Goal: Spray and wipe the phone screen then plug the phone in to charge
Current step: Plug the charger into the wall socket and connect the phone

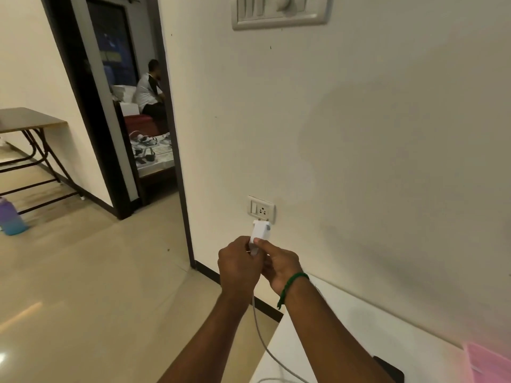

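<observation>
Nearest, at the bottom right: a white tabletop [345, 327] set against the wall, with the dark corner of what may be the phone [391, 367] showing past the right forearm and a pink cloth [486, 363] at the frame's edge. A grey charging cable [260, 335] trailing off the table's left edge and rising between the forearms.

Further out, both hands closed on a white charger adapter [260, 230]: left hand [239, 265] wrapped round the cable end beneath the block, right hand [280, 265], with a green wrist band [291, 286], pinching the block's lower part between thumb and fingers. Adapter's long axis nearly upright, tilted slightly, prong end up and toward the wall, just under the white wall socket [261, 209] and about touching its lower rim; prongs not visibly seated.

Open floor to the left of the hands; bare wall to the right. Beyond, a dark-framed doorway [121, 106] with a seated person inside, a folding table [27, 120] at far left, a purple-blue bottle [9, 217] on the floor, and a switch panel [280, 11] high on the wall.
</observation>
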